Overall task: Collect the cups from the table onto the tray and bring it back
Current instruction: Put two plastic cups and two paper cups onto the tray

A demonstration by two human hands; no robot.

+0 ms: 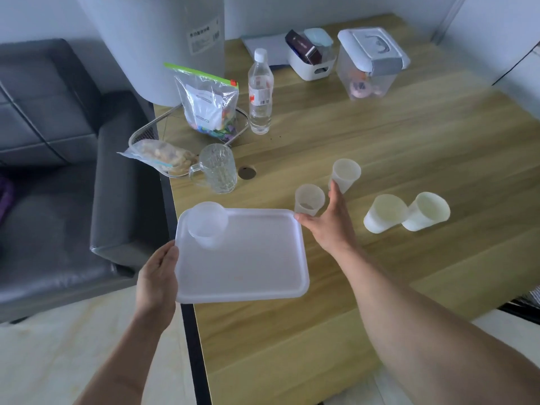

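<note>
A white plastic tray (251,267) lies at the table's left edge. My left hand (157,276) grips its left rim. One translucent cup (208,224) stands upright in the tray's far left corner. My right hand (330,220) is spread open just right of the tray, thumb near the tray's far right corner, fingers beside a small translucent cup (309,199) on the table. Another cup (345,174) stands just behind the hand. Two more cups (385,213) (426,211) stand side by side further right.
A glass mug (217,168) stands beyond the tray, next to a snack bag (160,156). A water bottle (260,92), a zip bag in a wire basket (209,103) and storage boxes (371,62) sit at the back. A dark sofa (58,159) is left of the table.
</note>
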